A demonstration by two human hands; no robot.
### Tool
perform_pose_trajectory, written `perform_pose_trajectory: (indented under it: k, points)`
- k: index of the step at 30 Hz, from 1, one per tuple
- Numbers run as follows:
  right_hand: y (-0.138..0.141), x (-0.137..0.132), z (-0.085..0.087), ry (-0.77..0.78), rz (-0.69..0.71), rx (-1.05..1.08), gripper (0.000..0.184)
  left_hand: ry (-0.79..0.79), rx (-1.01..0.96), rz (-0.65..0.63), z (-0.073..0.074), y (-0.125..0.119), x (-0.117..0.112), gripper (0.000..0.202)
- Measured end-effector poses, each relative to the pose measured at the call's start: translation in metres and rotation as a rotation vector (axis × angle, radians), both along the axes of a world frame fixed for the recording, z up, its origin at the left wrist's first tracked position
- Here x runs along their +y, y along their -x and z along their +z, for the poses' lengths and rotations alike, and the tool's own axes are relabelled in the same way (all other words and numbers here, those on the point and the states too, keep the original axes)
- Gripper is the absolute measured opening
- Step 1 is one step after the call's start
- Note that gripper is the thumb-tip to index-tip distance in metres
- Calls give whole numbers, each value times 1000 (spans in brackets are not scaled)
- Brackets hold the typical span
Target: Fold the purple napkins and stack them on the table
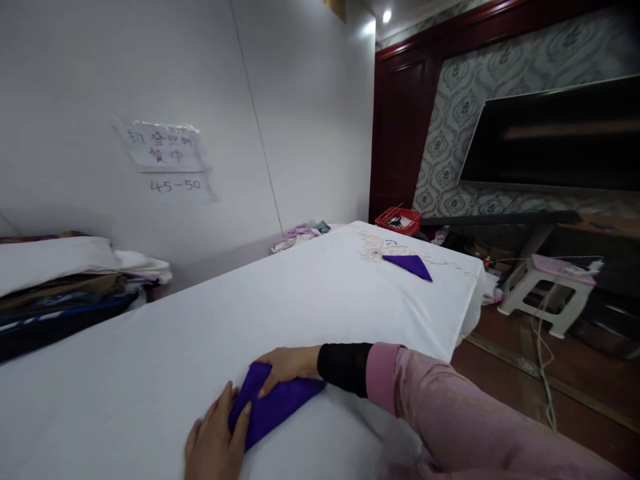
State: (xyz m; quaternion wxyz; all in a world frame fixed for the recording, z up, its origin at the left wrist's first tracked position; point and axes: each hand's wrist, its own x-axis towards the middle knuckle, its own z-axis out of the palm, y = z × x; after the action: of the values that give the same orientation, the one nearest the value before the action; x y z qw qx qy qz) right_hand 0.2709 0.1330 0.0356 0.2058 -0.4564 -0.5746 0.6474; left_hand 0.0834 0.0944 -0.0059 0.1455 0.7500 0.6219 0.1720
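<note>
A folded purple cloth napkin (273, 407) lies on the white tablecloth (210, 333) near the front edge. My left hand (213, 440) rests flat on the napkin's near left end, fingers stretched out. My right hand (287, 365) reaches across from the right in a pink sleeve and presses its fingers onto the napkin's upper fold. A second purple napkin (410, 265), folded to a triangle, lies at the table's far end beside some embroidery.
A stack of folded fabrics (65, 287) sits at the left against the white wall, under a taped paper note (165, 150). A red basket (399, 220), a white stool (547, 290) with cables, and a dark TV (555, 137) stand beyond the table's right side.
</note>
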Motion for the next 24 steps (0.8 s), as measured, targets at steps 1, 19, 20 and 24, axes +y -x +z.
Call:
perform_pose_trajectory:
  k: [1,19,20,24]
  points:
    - [-1,-2,-1,-27,-12,15,37,4,-41,-9,0,1,1,66]
    - [-11,10,41,-160,375,-193,92,183,-590,-42,25,-13,-17,85]
    - [-8,14,45,-177,439,-221,90,179,-587,-45,26,-13,-18,85]
    - [15,30,56,-263,670,-385,64,196,-568,-17,28,-11,-19,85]
